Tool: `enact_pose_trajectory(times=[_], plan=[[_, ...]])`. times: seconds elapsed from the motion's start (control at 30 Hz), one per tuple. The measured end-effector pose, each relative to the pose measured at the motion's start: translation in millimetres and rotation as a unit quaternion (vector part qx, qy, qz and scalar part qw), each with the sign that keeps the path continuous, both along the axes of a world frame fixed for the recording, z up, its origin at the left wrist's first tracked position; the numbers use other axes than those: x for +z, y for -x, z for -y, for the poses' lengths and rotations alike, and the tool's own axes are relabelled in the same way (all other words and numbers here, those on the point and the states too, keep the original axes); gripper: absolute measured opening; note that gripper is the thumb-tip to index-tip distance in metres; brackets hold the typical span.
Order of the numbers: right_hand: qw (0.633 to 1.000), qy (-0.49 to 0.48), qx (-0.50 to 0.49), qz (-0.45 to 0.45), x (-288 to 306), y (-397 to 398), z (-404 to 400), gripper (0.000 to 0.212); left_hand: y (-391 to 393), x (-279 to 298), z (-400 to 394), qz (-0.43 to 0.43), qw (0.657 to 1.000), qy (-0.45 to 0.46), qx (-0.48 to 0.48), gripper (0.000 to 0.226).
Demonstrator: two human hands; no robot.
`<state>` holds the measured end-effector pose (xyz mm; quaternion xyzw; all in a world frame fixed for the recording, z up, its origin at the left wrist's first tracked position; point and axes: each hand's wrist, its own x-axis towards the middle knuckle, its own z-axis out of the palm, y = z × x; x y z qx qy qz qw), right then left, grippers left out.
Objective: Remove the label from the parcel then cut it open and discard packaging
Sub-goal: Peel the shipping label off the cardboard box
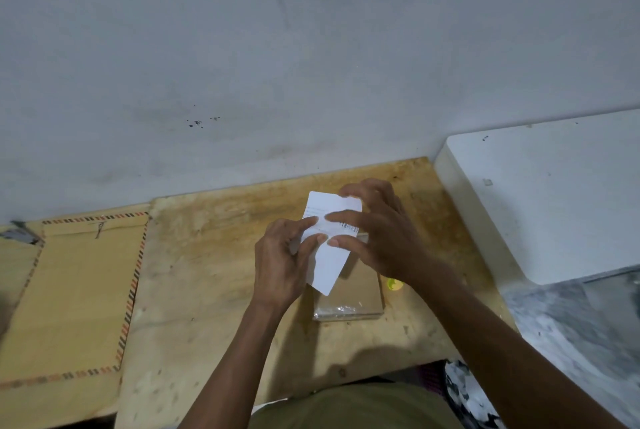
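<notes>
Both hands' fingers pinching white label, lifted above brown parcel

View: single head-worn camera, wide-angle.
Position: above the near edge of the wooden table, on the person's side.
Facing: forward and down across the table toward the grey wall behind it.
Nearness: close; forearms enter from the bottom edge, table fills the lower half.
Frame split: wall above the table, white block right of it.
Shared view: none, one camera.
</notes>
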<state>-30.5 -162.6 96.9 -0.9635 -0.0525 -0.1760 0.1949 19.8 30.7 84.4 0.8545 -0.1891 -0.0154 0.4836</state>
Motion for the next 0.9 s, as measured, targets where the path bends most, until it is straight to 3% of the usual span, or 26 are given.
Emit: enact_pose_trajectory(times=[0.2,0.27,0.4,0.53,0.67,0.77,0.9], plan=[[0.998,0.048,0.024,0.014,0.0,-5.3,5.3,0.027,-3.5,7.2,-1.5,-0.042,0.998,0.045,-0.003,0.009],[0.999,0.030,0.031,0.013,-0.4,-6.2,6.0,0.023,-3.9,10.3,-1.5,-0.042,0.997,0.057,-0.014,0.019],[0.999,-0.041,0.015,0.001,-0.4,-8.4,3.6,0.022,-9.7,15.1,-1.3,0.007,0.999,0.035,-0.020,0.004],[0.993,-0.112,0.017,-0.013,2.9,-11.3,1.1,0.023,-13.7,20.8,1.1,0.018,0.999,0.033,-0.024,0.006],[0.992,-0.107,0.029,-0.061,5.0,-17.8,3.5,0.021,-20.6,28.2,1.3,0.015,0.998,0.018,-0.053,0.005],[0.994,-0.098,0.042,-0.029,1.8,-19.7,6.5,0.014,-25.8,33.2,-0.4,0.065,0.994,-0.036,-0.080,0.012],[0.981,-0.195,0.013,-0.018,5.9,-16.2,-0.3,0.016,-26.6,35.2,0.3,-0.041,0.998,0.012,-0.044,0.007]])
